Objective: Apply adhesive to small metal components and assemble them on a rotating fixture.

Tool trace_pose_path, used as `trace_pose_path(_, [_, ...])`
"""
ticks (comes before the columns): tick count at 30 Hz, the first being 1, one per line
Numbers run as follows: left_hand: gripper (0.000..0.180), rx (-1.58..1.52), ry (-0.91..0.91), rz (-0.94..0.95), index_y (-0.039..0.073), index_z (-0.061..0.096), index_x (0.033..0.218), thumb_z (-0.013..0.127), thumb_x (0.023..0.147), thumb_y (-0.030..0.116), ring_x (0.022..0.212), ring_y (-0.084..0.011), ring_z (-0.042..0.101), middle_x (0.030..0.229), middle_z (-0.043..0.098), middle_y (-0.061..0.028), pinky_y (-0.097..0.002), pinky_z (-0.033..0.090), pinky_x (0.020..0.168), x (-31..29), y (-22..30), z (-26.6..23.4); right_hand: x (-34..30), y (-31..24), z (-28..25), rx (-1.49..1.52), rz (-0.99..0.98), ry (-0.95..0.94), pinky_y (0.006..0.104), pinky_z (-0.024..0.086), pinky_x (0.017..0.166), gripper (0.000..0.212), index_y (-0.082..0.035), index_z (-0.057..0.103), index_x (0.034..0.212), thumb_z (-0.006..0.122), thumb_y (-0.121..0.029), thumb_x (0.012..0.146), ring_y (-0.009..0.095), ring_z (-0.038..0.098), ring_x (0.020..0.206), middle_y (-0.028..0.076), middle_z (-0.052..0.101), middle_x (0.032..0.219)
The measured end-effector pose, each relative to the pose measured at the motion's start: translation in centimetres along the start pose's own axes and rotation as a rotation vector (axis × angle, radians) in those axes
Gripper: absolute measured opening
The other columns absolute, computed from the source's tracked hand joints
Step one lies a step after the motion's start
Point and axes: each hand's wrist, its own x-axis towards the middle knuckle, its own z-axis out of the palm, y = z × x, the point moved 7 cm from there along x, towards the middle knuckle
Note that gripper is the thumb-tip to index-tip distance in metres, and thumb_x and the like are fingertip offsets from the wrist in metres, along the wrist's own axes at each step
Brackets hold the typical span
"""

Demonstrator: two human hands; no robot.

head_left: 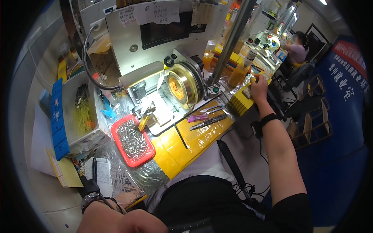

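Observation:
My right arm, with a black wristband, reaches out to the right. My right hand (259, 88) is at a yellow ridged holder (241, 104), its fingers bent closed beside a bit of yellow. What they hold is too small to make out. At the lower left my left forearm (112, 218) lies bent, with a watch (90, 200) at the wrist. The left fingers cannot be made out. Between the arms, a red tray (151, 154) full of small metal pieces stands beside a yellow sheet (171, 155). On that sheet lie a purple lighter-like item (198, 118) and several slim knife-like tools (210, 121).
A machine with a round brass-rimmed port (186, 86) and a dark screen (166, 31) stands ahead. A white bin (101, 136) with yellow-green strands is at left, above a notebook (104, 176). An orange bottle (237, 75) stands at right. Another person (298, 48) sits far off.

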Motion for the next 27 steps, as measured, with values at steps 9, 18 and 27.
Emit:
trace_pose_path(9, [0.067, 0.223, -0.058, -0.329, 0.014, 0.059, 0.055, 0.042, 0.113, 0.04, 0.069, -0.0158, 0.06, 0.081, 0.08, -0.0083, -0.0511, 0.043, 0.081, 0.0, 0.2, -0.3, 0.0, 0.2, 0.3, 0.013, -0.016, 0.011, 0.0466, 0.048, 0.1, 0.032, -0.002, 0.065, 0.117, 0.069, -0.027, 0.098, 0.037, 0.059, 0.116, 0.017, 0.064, 0.119])
trace_pose_path(18, [0.063, 0.1, -0.402, -0.249, 0.011, 0.069, 0.065, 0.038, 0.114, 0.037, 0.075, -0.0145, 0.062, 0.095, 0.082, -0.0066, -0.0383, 0.043, 0.08, 0.6, 1.6, -0.8, 0.2, 0.1, 0.4, 0.019, 0.002, -0.007, 0.046, 0.048, 0.101, 0.033, -0.002, 0.066, 0.118, 0.069, -0.028, 0.098, 0.036, 0.059, 0.118, 0.017, 0.064, 0.119])
trace_pose_path(27, [0.068, 0.276, -0.327, -0.267, 0.007, 0.074, 0.069, 0.034, 0.115, 0.036, 0.082, -0.0202, 0.065, 0.096, 0.082, -0.0011, -0.0497, 0.047, 0.093, 0.1, 1.6, -0.8, 0.2, 0.5, 0.4, 0.019, 0.003, -0.004, 0.0461, 0.047, 0.102, 0.033, -0.002, 0.066, 0.117, 0.069, -0.028, 0.097, 0.037, 0.059, 0.119, 0.017, 0.064, 0.12])
